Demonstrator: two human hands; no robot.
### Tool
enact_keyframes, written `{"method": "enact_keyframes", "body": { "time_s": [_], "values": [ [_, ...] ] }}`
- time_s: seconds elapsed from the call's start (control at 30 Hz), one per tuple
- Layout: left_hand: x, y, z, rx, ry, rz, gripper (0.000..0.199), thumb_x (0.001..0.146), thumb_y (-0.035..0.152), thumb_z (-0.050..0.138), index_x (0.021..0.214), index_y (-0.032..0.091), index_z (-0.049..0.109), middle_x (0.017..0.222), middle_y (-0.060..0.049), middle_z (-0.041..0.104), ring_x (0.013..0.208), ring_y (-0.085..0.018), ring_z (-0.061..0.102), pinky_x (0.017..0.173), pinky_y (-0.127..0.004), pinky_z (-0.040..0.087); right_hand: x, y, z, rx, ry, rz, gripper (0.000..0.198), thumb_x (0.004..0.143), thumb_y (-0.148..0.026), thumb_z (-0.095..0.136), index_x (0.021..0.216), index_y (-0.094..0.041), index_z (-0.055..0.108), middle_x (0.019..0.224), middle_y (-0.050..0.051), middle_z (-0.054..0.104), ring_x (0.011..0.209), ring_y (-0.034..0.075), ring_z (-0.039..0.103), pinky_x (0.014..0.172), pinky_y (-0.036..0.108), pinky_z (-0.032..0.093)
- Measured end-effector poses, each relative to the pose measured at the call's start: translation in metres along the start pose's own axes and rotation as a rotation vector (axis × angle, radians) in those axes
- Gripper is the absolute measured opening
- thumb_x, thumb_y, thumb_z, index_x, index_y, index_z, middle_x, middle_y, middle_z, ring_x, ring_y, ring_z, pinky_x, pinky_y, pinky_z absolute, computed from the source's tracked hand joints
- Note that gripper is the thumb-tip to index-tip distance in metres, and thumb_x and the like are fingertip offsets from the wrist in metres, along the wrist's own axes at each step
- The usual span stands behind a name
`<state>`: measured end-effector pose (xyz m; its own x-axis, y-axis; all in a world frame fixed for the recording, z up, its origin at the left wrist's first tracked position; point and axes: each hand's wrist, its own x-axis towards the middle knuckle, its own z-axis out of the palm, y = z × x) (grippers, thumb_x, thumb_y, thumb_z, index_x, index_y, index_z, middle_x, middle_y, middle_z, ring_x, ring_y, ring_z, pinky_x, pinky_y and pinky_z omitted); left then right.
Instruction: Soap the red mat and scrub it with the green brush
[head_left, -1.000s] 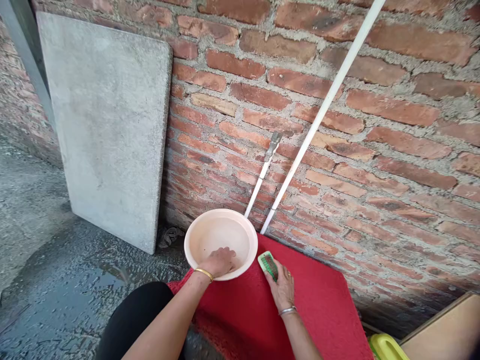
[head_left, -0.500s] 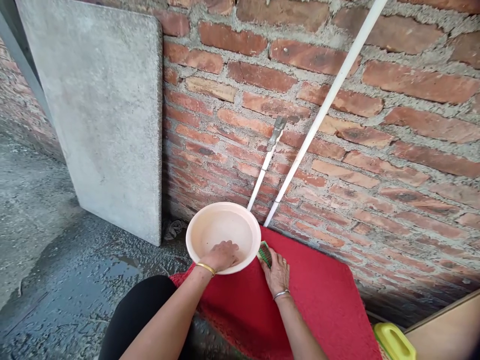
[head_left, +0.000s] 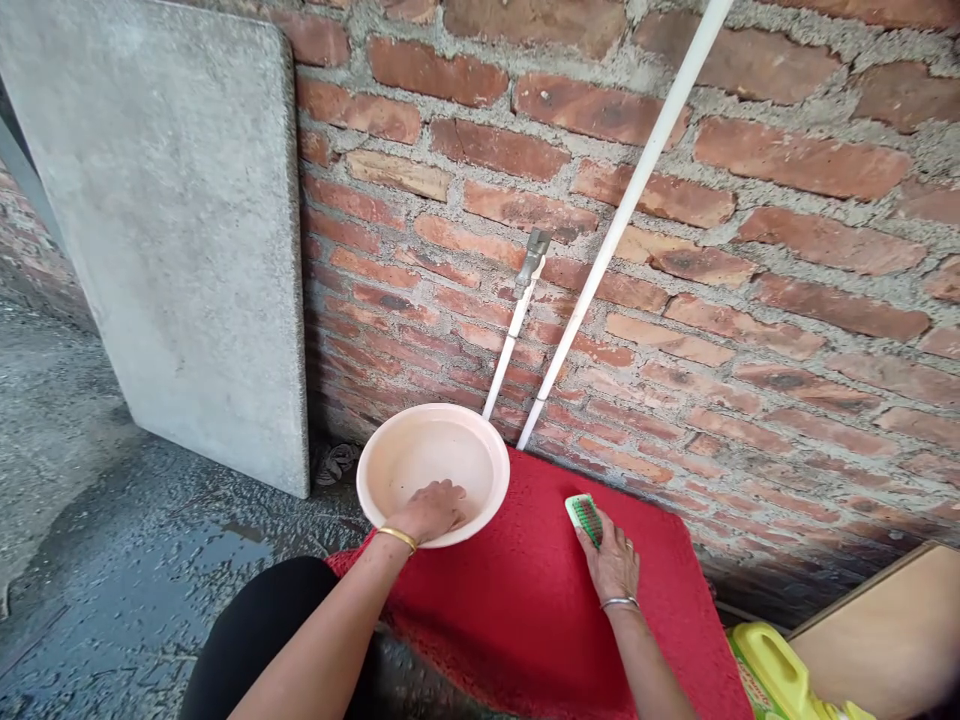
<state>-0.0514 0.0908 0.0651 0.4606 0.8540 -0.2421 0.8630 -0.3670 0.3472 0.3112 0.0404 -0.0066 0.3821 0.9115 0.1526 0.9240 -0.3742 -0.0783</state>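
My left hand (head_left: 431,510) reaches over the near rim of a pale pink plastic basin (head_left: 367,475), palm down inside it. Its fingers are loosely spread and grip nothing visible; their tips are partly hidden. The basin sits at the left end of a red cloth surface (head_left: 517,590). To the right, above the cloth, my right hand (head_left: 615,565) is closed around a scrubbing brush (head_left: 583,520) with green bristles and a whitish body. The bristles face up and left, apart from the cloth.
A brick wall (head_left: 645,350) with white pipes (head_left: 622,215) stands behind. At left a grey slab (head_left: 187,250) leans on the wall above a wet floor (head_left: 172,540). A yellow jug (head_left: 772,665) and a wooden board (head_left: 885,640) are at lower right.
My right hand has moved right with the brush, away from the basin's side, and the brush's bristles now show more. My left hand stays in the basin. The view has shifted slightly right.
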Motion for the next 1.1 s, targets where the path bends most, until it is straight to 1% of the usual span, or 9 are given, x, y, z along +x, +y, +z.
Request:
{"method": "enact_keyframes", "body": {
  "time_s": [0.27,0.47,0.57,0.67,0.77,0.83,0.97,1.03,1.1],
  "values": [
    [0.001,0.000,0.000,-0.008,-0.023,-0.010,0.042,0.092,0.034,0.045,0.128,0.017,0.061,0.131,-0.017,0.062,0.125,-0.033,0.058,0.106,-0.046,0.045,-0.007,0.076,-0.003,-0.052,0.054,0.200,0.064,0.095,-0.057,0.042,0.147,-0.020,0.047,0.125,0.017,0.067,0.110,0.034,0.065,0.092,0.047,0.050],
    [0.000,0.002,-0.002,-0.011,-0.025,-0.020,0.043,0.092,0.033,0.045,0.130,0.018,0.060,0.134,-0.017,0.061,0.126,-0.032,0.057,0.107,-0.046,0.044,-0.018,0.131,-0.005,-0.009,0.088,0.343,0.068,0.092,-0.061,0.039,0.146,-0.021,0.047,0.129,0.019,0.065,0.109,0.036,0.066,0.093,0.049,0.050],
    [0.000,0.003,-0.001,-0.017,-0.014,-0.029,0.042,0.092,0.032,0.046,0.130,0.019,0.061,0.134,-0.017,0.062,0.125,-0.031,0.059,0.106,-0.045,0.045,-0.019,0.149,-0.007,0.031,0.076,0.408,0.069,0.091,-0.063,0.038,0.145,-0.023,0.049,0.128,0.019,0.066,0.108,0.036,0.067,0.094,0.050,0.050],
    [0.000,0.004,-0.001,-0.031,-0.005,-0.028,0.042,0.091,0.032,0.048,0.129,0.020,0.061,0.132,-0.016,0.062,0.124,-0.031,0.059,0.107,-0.045,0.045,-0.014,0.152,-0.009,0.080,0.101,0.491,0.071,0.088,-0.066,0.038,0.143,-0.023,0.051,0.128,0.021,0.065,0.110,0.039,0.067,0.093,0.051,0.050],
    [0.000,0.005,-0.002,-0.034,-0.008,-0.025,0.043,0.091,0.032,0.048,0.129,0.019,0.062,0.131,-0.016,0.063,0.124,-0.032,0.059,0.105,-0.047,0.045,-0.004,0.128,-0.012,0.147,0.146,0.450,0.073,0.088,-0.067,0.037,0.143,-0.021,0.050,0.129,0.022,0.065,0.110,0.039,0.066,0.092,0.051,0.050],
    [0.000,0.006,-0.003,-0.033,-0.007,-0.022,0.043,0.090,0.031,0.047,0.129,0.019,0.062,0.131,-0.017,0.062,0.124,-0.033,0.058,0.104,-0.048,0.046,0.005,0.093,-0.012,0.204,0.146,0.356,0.073,0.088,-0.065,0.038,0.143,-0.020,0.050,0.128,0.020,0.065,0.109,0.037,0.066,0.091,0.048,0.050],
    [-0.002,0.007,-0.004,-0.032,-0.014,-0.029,0.043,0.090,0.031,0.046,0.129,0.019,0.062,0.132,-0.016,0.062,0.125,-0.033,0.057,0.103,-0.048,0.047,0.016,-0.007,-0.009,0.309,0.060,0.103,0.063,0.089,-0.060,0.044,0.140,-0.024,0.054,0.124,0.012,0.068,0.105,0.030,0.065,0.090,0.042,0.049],
    [-0.003,0.007,-0.004,-0.030,-0.017,-0.031,0.044,0.090,0.031,0.046,0.130,0.020,0.061,0.132,-0.016,0.061,0.124,-0.033,0.057,0.103,-0.048,0.047,0.016,-0.060,-0.007,0.332,0.023,-0.034,0.057,0.091,-0.057,0.047,0.139,-0.027,0.055,0.124,0.009,0.068,0.107,0.029,0.063,0.092,0.040,0.047],
    [-0.004,0.005,-0.004,-0.032,-0.018,-0.027,0.046,0.090,0.032,0.045,0.132,0.019,0.060,0.134,-0.016,0.060,0.125,-0.034,0.056,0.104,-0.048,0.046,0.015,-0.105,-0.005,0.317,0.004,-0.142,0.052,0.093,-0.054,0.050,0.138,-0.029,0.056,0.125,0.008,0.068,0.111,0.029,0.061,0.093,0.040,0.045]
  ]
}}
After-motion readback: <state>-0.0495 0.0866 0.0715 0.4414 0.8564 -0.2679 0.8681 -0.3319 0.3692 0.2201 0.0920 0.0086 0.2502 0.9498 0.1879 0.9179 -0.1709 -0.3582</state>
